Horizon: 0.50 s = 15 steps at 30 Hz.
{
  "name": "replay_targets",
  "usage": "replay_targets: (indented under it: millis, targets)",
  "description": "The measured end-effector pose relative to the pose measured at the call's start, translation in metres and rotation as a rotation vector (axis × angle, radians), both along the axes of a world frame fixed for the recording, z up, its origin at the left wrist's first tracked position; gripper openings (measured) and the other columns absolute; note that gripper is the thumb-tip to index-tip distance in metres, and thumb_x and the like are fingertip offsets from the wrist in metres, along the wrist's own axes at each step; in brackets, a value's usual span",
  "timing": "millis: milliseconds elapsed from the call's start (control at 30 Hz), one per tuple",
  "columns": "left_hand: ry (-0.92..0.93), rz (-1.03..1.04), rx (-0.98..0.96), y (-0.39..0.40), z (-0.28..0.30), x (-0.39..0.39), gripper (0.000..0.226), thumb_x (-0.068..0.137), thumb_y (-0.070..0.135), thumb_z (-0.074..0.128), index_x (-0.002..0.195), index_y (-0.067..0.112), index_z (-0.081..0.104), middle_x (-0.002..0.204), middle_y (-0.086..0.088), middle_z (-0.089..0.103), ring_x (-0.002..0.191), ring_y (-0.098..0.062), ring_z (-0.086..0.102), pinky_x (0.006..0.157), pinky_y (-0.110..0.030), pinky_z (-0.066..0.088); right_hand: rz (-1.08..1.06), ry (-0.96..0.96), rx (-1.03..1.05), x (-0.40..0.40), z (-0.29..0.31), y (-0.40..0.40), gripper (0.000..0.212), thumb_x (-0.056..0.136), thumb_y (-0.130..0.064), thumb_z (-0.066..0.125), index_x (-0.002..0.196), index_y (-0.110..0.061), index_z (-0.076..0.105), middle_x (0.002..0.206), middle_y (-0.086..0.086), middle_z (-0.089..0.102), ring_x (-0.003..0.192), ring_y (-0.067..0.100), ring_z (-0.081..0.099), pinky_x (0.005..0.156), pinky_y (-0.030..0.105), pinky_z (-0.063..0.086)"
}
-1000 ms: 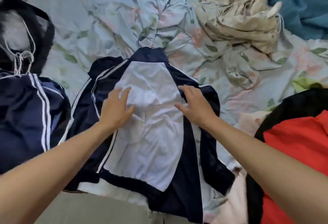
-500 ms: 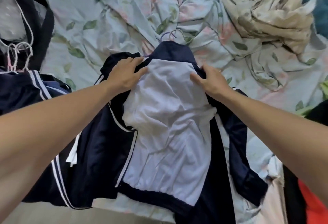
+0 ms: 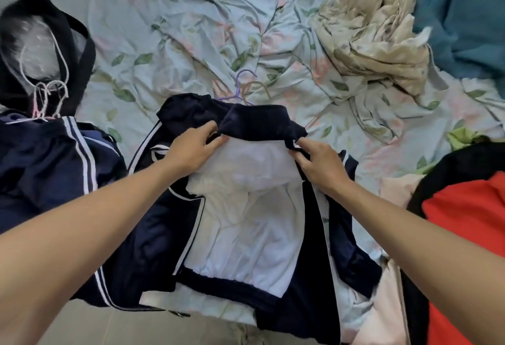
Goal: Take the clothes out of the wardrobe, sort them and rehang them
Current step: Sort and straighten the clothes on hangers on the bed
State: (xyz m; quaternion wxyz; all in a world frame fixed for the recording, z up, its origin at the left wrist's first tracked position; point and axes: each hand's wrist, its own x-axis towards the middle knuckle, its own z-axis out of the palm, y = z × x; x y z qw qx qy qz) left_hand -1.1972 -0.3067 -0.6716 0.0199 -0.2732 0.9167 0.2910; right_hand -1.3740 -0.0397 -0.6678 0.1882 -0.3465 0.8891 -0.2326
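Item: navy-and-white jacket (image 3: 240,224), frame centre, flat on bed (image 3: 169,44). Left hand (image 3: 191,150) and right hand (image 3: 319,164), grip pinched on collar (image 3: 262,120), likely seating it over purple hanger (image 3: 240,87).

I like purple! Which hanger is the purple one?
The purple hanger pokes out above the navy-and-white jacket; the pink hangers lie far left.

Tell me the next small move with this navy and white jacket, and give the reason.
Probably lift the jacket by its collar to square it on the hanger. The left hand and right hand pinch the collar's two ends, and the purple hanger hook sticks out just above, so the garment seems already hung but bunched.
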Motion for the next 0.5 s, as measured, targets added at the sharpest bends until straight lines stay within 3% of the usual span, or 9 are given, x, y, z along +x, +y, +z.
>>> replay_targets:
  millis: [133, 267, 367, 500]
  targets:
    - [0.018, 0.038, 0.030, 0.043, 0.042, 0.035, 0.039, 0.105, 0.054, 0.050, 0.083, 0.023, 0.040, 0.067, 0.002, 0.054, 0.065, -0.017, 0.053, 0.059, -0.041, 0.035, 0.040, 0.003, -0.038, 0.006, 0.049, 0.033, 0.029, 0.095, -0.053, 0.060, 0.089, -0.025, 0.057, 0.085, -0.005, 0.067, 0.085, 0.024, 0.063, 0.072, 0.044, 0.052]
    - [0.106, 0.083, 0.146, 0.089, 0.130, 0.066, 0.050, 0.099, 0.065, 0.050, 0.077, 0.022, 0.036, 0.066, 0.006, 0.045, 0.062, -0.015, 0.043, 0.062, -0.042, 0.032, 0.023, 0.018, -0.108, 0.012, 0.137, 0.068, 0.055, 0.088, -0.077, 0.049, 0.085, -0.027, 0.071, 0.084, -0.009, 0.071, 0.082, 0.016, 0.064, 0.075, 0.044, 0.054]
    - [0.190, 0.177, 0.197, 0.142, 0.218, 0.095, 0.061, 0.102, 0.066, 0.049, 0.073, 0.015, 0.032, 0.063, 0.004, 0.034, 0.059, -0.012, 0.034, 0.063, -0.039, 0.025, -0.003, -0.014, -0.163, 0.034, 0.218, 0.103, 0.049, 0.088, -0.071, 0.059, 0.077, -0.024, 0.070, 0.079, -0.007, 0.069, 0.079, 0.014, 0.064, 0.073, 0.045, 0.054]
    - [0.269, 0.294, 0.159, 0.216, 0.334, 0.155, 0.058, 0.103, 0.056, 0.057, 0.064, 0.018, 0.036, 0.057, 0.006, 0.034, 0.055, -0.011, 0.034, 0.062, -0.039, 0.025, 0.011, -0.008, -0.171, 0.089, 0.321, 0.157, 0.029, 0.090, -0.051, 0.073, 0.086, -0.023, 0.073, 0.088, -0.007, 0.069, 0.088, 0.020, 0.065, 0.074, 0.041, 0.052]
